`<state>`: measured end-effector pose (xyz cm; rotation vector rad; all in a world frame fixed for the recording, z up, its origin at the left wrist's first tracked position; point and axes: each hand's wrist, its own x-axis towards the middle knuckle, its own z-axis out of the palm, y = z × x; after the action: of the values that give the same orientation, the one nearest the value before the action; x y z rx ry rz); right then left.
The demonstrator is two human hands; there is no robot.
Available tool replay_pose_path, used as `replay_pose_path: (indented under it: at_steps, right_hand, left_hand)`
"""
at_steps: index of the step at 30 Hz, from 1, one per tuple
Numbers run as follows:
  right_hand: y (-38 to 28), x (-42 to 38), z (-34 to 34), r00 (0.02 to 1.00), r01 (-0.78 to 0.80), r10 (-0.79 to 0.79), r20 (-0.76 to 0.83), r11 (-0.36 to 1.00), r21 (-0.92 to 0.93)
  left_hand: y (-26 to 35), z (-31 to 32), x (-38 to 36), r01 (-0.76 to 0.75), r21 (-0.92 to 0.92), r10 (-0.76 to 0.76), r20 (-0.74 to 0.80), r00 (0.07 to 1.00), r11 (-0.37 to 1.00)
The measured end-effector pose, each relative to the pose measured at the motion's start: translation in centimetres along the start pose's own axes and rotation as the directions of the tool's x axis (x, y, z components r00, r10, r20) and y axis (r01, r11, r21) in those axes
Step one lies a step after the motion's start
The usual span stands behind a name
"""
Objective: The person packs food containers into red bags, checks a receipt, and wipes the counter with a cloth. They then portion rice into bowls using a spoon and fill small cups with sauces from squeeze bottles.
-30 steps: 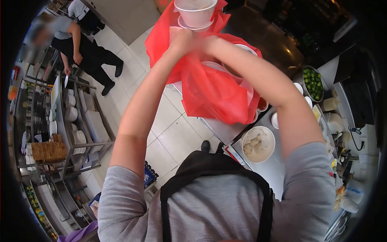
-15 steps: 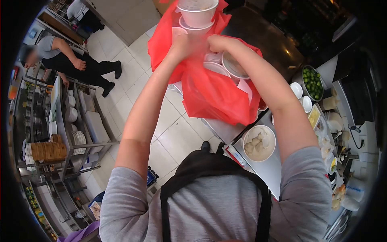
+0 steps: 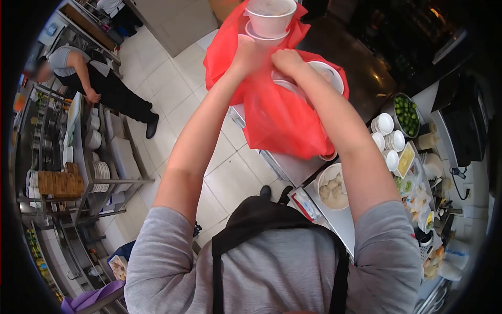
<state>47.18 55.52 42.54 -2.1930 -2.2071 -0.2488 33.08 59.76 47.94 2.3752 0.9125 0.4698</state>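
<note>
A thin red plastic bag (image 3: 285, 123) lies crumpled around several round takeaway containers on the counter. My left hand (image 3: 252, 55), blurred at the fingers, is closed on the bag at its middle. Close beside it, my right hand (image 3: 286, 60) has curled fingers gripping the same bag. Behind my hands, a lidded white tub (image 3: 271, 17) stands on another white tub (image 3: 265, 36), with red plastic around the lower one. To the right, a round lidded container (image 3: 329, 76) shows partly behind my right forearm. Nearer me, a white bowl of dumplings (image 3: 333, 189) sits outside the bag.
On the right are a bowl of green limes (image 3: 405, 112), small white cups (image 3: 384, 124) and a tray with yellow food (image 3: 404, 159). At left, a person (image 3: 86, 78) leans over a metal shelf rack (image 3: 123, 183) holding plates and bamboo steamers (image 3: 60, 183).
My hands have shifted slightly in the view, still on the bag. The bag's near part now covers more of the containers. The person at left has stepped nearer the rack.
</note>
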Motion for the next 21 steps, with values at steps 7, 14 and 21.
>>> replay_pose_path:
  at_steps: [7,14,21]
  right_hand:
    - [0.9,-2.8,-8.7,0.984,0.049,-0.032,-0.177,0.995,0.088]
    - [-1.8,-4.8,-21.0,0.804,0.153,0.192,-0.563,0.848,0.508]
    - [-4.0,-6.9,-20.3,0.927,0.249,0.105,-0.361,0.547,0.799]
  left_hand:
    - [-1.3,0.1,-0.9,0.024,-0.054,-0.025,-0.013,1.0,0.998]
    - [3.0,-5.3,-4.9,-0.193,-0.61,0.059,-0.232,0.971,0.769]
    - [-9.0,-11.5,-13.4,-0.212,-0.509,-0.144,-0.572,0.808,0.834]
